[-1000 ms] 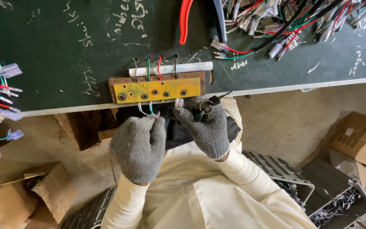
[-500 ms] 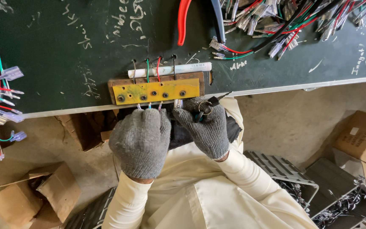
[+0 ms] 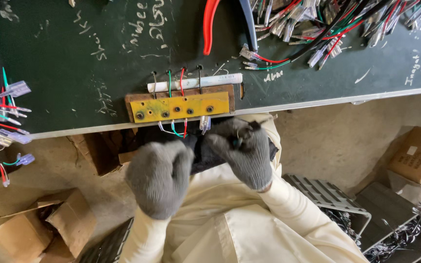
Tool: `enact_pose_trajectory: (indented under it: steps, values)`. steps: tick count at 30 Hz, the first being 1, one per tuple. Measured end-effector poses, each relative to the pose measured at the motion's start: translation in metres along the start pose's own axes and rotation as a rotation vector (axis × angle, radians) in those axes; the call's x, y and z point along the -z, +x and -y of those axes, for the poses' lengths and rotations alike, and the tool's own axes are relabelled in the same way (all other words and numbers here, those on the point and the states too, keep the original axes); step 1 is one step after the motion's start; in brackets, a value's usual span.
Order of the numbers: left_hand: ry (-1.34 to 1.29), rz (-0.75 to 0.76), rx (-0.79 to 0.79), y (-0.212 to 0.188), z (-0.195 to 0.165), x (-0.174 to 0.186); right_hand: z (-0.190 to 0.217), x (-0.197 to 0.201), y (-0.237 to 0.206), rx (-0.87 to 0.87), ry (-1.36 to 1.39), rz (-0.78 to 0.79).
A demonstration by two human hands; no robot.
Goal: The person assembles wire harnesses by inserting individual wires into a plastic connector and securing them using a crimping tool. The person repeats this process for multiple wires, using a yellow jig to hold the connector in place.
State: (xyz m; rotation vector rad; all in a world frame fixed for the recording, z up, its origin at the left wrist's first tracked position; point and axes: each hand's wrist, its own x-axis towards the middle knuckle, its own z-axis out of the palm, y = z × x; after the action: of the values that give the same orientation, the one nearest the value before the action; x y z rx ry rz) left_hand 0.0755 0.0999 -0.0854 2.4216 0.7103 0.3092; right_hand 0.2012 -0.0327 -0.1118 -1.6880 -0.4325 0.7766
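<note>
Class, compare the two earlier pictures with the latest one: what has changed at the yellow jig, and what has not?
Little changed. The left hand dropped slightly below the jig; the right hand stays pinched by the clear connector. Jig, wires, white tube and red pliers stayed put.

Wire ends (image 3: 174, 130) behind gloved hands

A dark green chalk-marked tabletop (image 3: 98, 58) fills the top; below it, bare concrete floor (image 3: 327, 141) with cardboard boxes (image 3: 417, 156) at either side.
</note>
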Motion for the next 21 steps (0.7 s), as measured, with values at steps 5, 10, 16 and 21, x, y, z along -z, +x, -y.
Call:
enact_pose_trajectory:
  steps: [5, 10, 16, 21]
  values:
    - [-0.188, 0.016, -0.329, -0.015, -0.009, -0.002, 0.012, 0.002, -0.015, 0.310, -0.299, 0.240]
    - [-0.121, 0.029, -0.435, -0.027, -0.009, 0.011, 0.016, 0.001, -0.024, 0.384, -0.251, 0.372]
    - [-0.073, -0.116, -0.345, -0.046, -0.023, 0.018, 0.006, -0.002, -0.037, 0.268, -0.422, 0.543]
    - [-0.021, -0.117, -0.253, -0.063, -0.027, 0.027, 0.009, -0.017, -0.060, 0.485, -0.577, 0.272]
